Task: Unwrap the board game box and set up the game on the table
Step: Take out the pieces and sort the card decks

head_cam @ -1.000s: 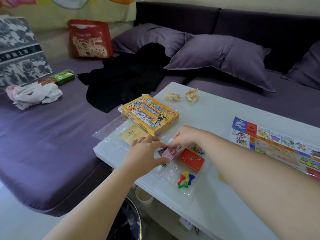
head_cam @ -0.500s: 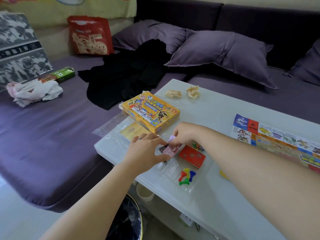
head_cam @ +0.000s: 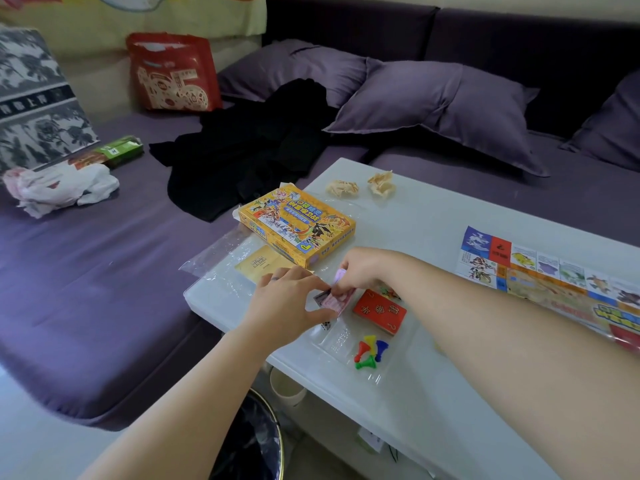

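Note:
The yellow board game box (head_cam: 298, 225) lies near the left end of the white table (head_cam: 433, 216). In front of it, my left hand (head_cam: 289, 303) and my right hand (head_cam: 360, 268) both pinch a small stack of pink paper game money (head_cam: 337, 301) over a clear plastic tray (head_cam: 346, 341). A red card deck (head_cam: 380, 312) sits in the tray right of the money. Several coloured pawns (head_cam: 370, 351) lie in the tray's near part. A yellow card pack (head_cam: 263, 263) rests by the box. The folded-out game board (head_cam: 554, 271) lies at the right.
Clear wrapping film (head_cam: 214, 258) hangs over the table's left edge. Two crumpled paper balls (head_cam: 362, 185) sit at the far side. A purple sofa (head_cam: 104, 271) with cushions, black clothing (head_cam: 249, 147) and a red bag (head_cam: 173, 72) surrounds the table. A dark bin (head_cam: 252, 441) stands below.
Both hands have stayed at the money stack and shifted slightly. The head camera has moved a little, so the scene sits a bit higher in view.

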